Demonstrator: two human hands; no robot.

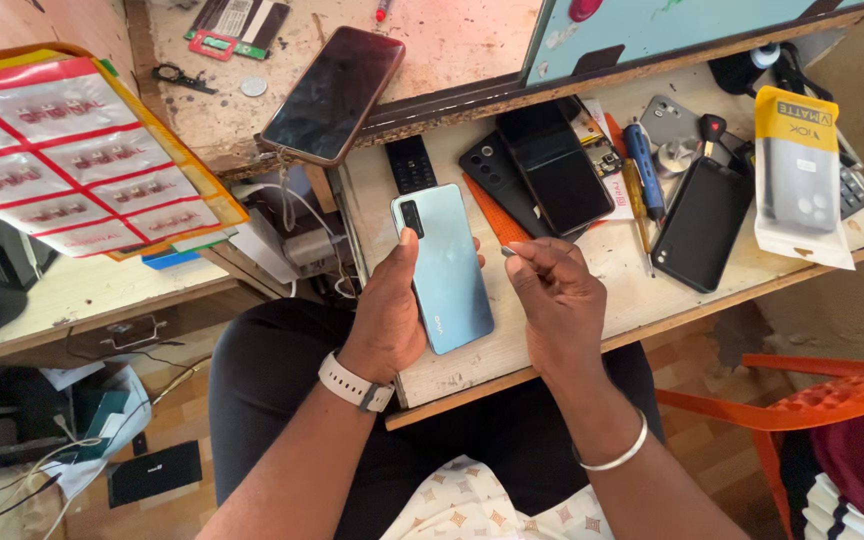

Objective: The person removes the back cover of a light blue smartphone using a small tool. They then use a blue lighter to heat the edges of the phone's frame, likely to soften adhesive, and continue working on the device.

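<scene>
Far left: large orange-edged card (72,150) of clear packets with red borders and red lettering, tilted across a side shelf. Top centre: small dark card with a red-and-green tag (237,22) on the upper bench. Right: white pouch with a yellow top band (800,175), holding a grey phone case, lying near the desk edge. Beside it, black phone case (702,222); further left, dark phones stacked (537,165) and a blue-handled screwdriver (644,165). Another dark phone (334,92) hanging over the upper bench edge.

Left hand (390,315), wrist in a pale watch (352,382), wrapped around a light blue phone (444,265), back side up, fingers curled behind, thumb along its left edge; phone held just above the wooden desk (592,300). Right hand (557,300), silver bangle (612,455) on the wrist, mostly closed, thumb and forefinger pinching a small thin metal piece (508,251) just beside the phone's right edge.
</scene>
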